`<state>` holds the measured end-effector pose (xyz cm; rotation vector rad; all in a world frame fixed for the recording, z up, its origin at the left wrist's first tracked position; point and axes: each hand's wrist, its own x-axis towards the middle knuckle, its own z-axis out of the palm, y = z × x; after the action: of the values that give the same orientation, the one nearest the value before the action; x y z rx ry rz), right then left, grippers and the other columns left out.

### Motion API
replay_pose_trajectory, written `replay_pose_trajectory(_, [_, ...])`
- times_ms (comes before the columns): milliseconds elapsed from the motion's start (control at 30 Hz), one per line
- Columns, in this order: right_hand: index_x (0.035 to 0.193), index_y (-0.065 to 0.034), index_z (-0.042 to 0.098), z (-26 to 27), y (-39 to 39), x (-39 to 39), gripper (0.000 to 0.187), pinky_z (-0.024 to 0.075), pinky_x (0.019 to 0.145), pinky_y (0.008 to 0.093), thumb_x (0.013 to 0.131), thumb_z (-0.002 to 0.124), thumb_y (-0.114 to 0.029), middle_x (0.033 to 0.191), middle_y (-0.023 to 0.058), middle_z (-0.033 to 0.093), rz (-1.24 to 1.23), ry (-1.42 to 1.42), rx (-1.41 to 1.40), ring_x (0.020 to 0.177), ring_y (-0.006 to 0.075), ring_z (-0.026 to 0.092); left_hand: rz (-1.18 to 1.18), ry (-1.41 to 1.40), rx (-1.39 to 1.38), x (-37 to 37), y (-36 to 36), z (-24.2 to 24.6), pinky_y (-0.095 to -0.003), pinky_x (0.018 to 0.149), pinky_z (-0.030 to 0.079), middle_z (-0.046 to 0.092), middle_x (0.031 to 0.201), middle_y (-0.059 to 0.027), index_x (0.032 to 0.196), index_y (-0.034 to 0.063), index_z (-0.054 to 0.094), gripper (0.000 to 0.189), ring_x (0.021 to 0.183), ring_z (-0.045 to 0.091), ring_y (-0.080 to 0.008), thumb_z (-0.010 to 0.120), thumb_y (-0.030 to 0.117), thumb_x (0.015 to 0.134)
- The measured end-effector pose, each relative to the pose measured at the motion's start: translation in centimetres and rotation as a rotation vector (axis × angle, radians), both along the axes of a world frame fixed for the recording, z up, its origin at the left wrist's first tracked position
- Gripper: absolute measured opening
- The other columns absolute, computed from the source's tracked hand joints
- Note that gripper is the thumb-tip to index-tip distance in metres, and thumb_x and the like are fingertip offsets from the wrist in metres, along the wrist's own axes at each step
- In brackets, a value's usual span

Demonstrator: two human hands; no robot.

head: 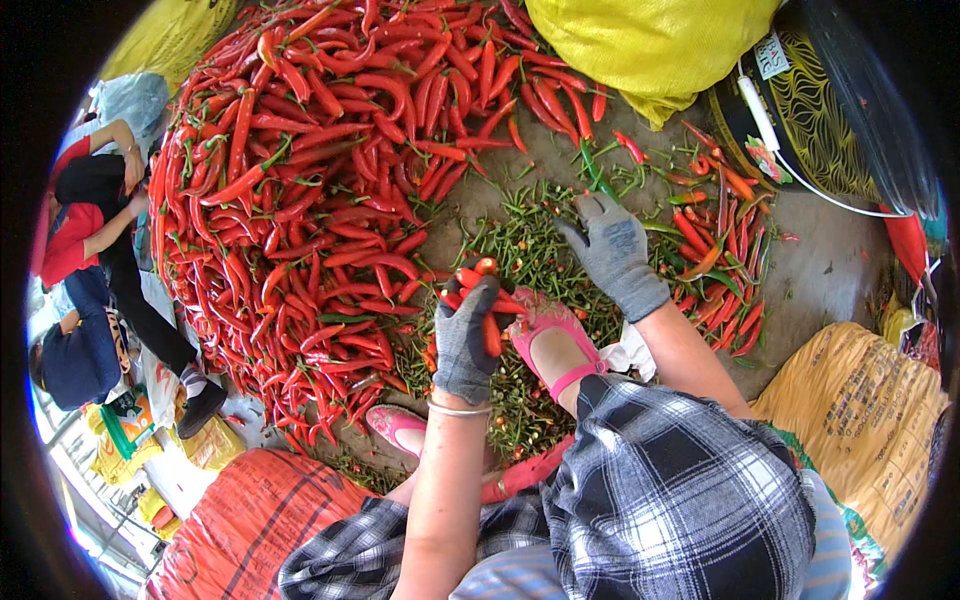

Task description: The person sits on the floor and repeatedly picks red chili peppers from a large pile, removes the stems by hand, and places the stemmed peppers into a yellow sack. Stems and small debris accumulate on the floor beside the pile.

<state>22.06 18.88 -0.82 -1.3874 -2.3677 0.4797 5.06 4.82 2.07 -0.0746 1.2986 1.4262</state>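
Observation:
My left hand (466, 337), in a grey knit glove with dark finger coating, is closed around several red chili peppers (491, 334). Some of their cut or stemless ends face up. My right hand (616, 251) wears a matching glove. Its thumb and fingers are apart, above a scatter of green chili stems (529, 232) on the floor. Just beyond its fingertips is a green chili pepper (596, 171); whether they touch is unclear. A large heap of red chili peppers (315, 187) spreads in front and to the left.
A smaller pile of red and green chilies (724, 255) lies to the right. Yellow woven sack (660, 52), orange sack (262, 525) and tan sack (855, 420) surround the spot. My pink shoes (551, 337) stand among the stems. Another person (82, 232) sits at the far left.

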Motion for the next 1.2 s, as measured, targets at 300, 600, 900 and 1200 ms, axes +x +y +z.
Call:
replay_pose_trajectory(300, [0.101,-0.0114,0.062,-3.9,-1.1,2.6,0.03,0.0465,0.072,0.0447,0.084,0.065,-0.036,0.094,0.0094,0.055,0.181,-0.151,0.127,0.091,0.0297,0.058,-0.185,0.197,0.335,-0.6,15.8,13.7,-0.0275,0.064,0.054,0.064,0.089,-0.0037,0.125,0.0058,0.057,0.034,0.073,0.062,-0.0119,0.063,0.009,0.092])
replay_pose_trajectory(600, [0.101,-0.0115,0.062,-4.9,-1.6,2.8,0.027,0.0458,0.074,0.043,0.087,0.062,-0.035,0.095,0.0108,0.056,0.155,-0.174,0.123,0.091,0.0311,0.058,-0.692,0.433,0.821,-3.6,32.9,25.5,-0.0322,0.085,0.053,0.062,0.115,-0.0067,0.133,0.008,0.053,0.04,0.1,0.063,-0.0209,0.062,0.025,0.097])
replay_pose_trajectory(900, [0.114,-0.0119,0.065,-6.3,-1.6,2.9,0.037,0.0467,0.078,0.0452,0.088,0.063,-0.037,0.106,0.0115,0.06,0.155,-0.167,0.12,0.093,0.0298,0.061,-1.351,2.073,-0.288,-5.4,20.2,0.8,-0.0442,0.098,0.047,0.059,0.13,-0.0102,0.138,0.0182,0.051,0.063,0.117,0.058,-0.0305,0.072,0.024,0.079])
replay_pose_trajectory(1200, [0.116,-0.0062,0.06,-3.0,-1.3,2.7,0.036,0.0485,0.081,0.0445,0.088,0.066,-0.028,0.106,0.0167,0.06,0.096,-0.042,-0.112,0.097,0.0358,0.06,-0.22,0.085,0.008,-3.2,12.0,-4.3,-0.0324,0.072,0.057,0.07,0.1,-0.0056,0.11,0.0103,0.064,0.02,0.092,0.068,-0.0229,0.068,0.01,0.091])
